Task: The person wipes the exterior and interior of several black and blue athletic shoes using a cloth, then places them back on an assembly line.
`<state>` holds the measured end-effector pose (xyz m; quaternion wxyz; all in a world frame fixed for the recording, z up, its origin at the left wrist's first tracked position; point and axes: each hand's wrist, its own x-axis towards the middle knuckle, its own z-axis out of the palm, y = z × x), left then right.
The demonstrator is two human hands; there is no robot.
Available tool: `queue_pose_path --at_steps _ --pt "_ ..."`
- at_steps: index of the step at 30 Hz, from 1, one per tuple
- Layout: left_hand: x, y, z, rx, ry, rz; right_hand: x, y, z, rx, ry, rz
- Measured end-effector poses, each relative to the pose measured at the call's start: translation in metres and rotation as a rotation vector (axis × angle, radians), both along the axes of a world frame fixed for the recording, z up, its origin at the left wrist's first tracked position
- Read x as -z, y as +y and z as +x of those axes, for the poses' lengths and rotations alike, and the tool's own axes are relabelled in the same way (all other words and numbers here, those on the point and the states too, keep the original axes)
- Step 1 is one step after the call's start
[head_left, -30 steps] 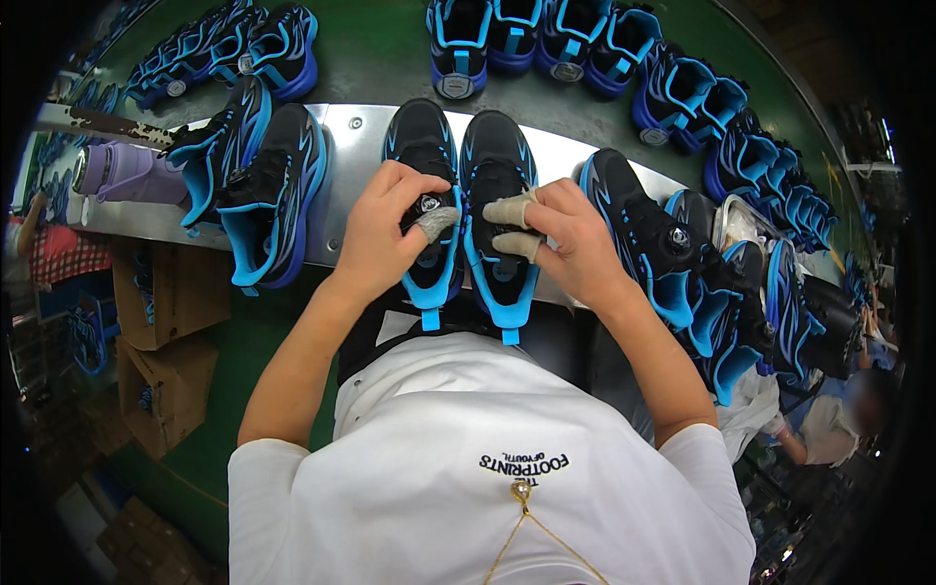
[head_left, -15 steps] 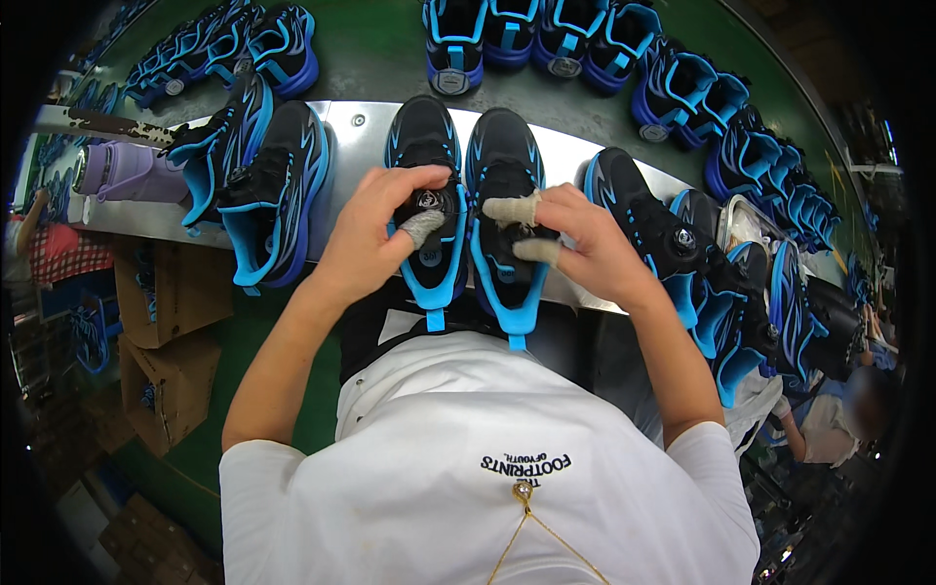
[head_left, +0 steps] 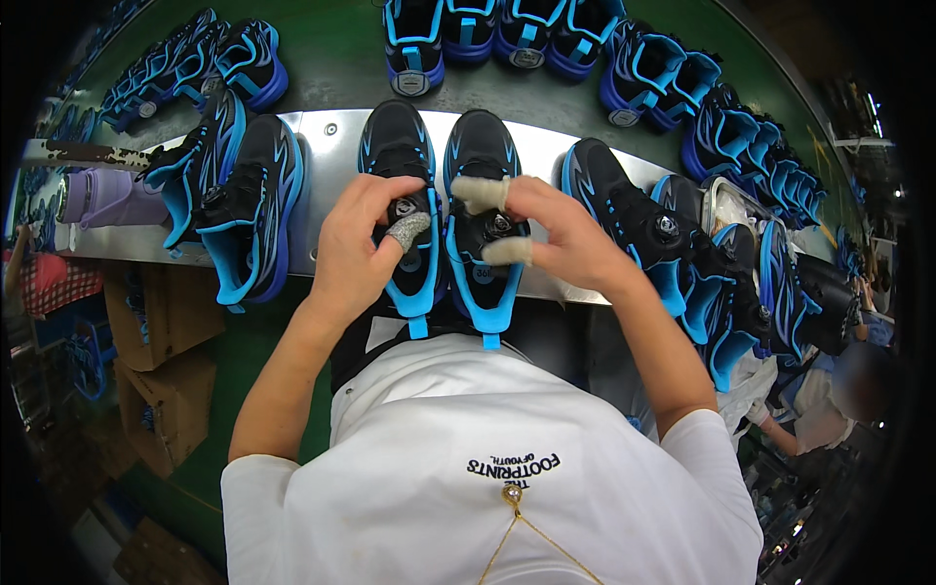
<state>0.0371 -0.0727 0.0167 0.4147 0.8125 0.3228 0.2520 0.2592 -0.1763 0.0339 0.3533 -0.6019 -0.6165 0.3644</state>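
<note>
Left hand: left hand (head_left: 359, 244) pinches the round dial on the left shoe (head_left: 402, 210), thumb wrapped in grey tape.
Right hand: right hand (head_left: 554, 234) grips the dial of the right shoe (head_left: 483, 219), two fingertips in beige covers.
Pair: side by side, toes away, on the metal shelf (head_left: 327, 156).
Neighbours: more black-and-blue shoes (head_left: 244, 195) on either side; details at the rim are blurred, possibly other workers.

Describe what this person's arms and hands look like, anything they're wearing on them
Both forearms are bare below short white T-shirt sleeves. The left hand has a grey textured cot on one fingertip. The right hand wears two beige fabric cots, on the fingertips. No gloves, watch or rings visible.
</note>
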Motion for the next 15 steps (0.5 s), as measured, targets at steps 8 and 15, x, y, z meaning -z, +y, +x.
queue_pose_path --at_steps 8,15 --pt "-0.022 -0.044 -0.007 -0.033 -0.088 -0.203 0.018 0.003 -0.009 0.006 -0.255 0.301" --pt "-0.006 -0.076 0.035 -0.1 -0.365 -1.485 0.025 0.022 0.013 0.032 0.382 -0.136"
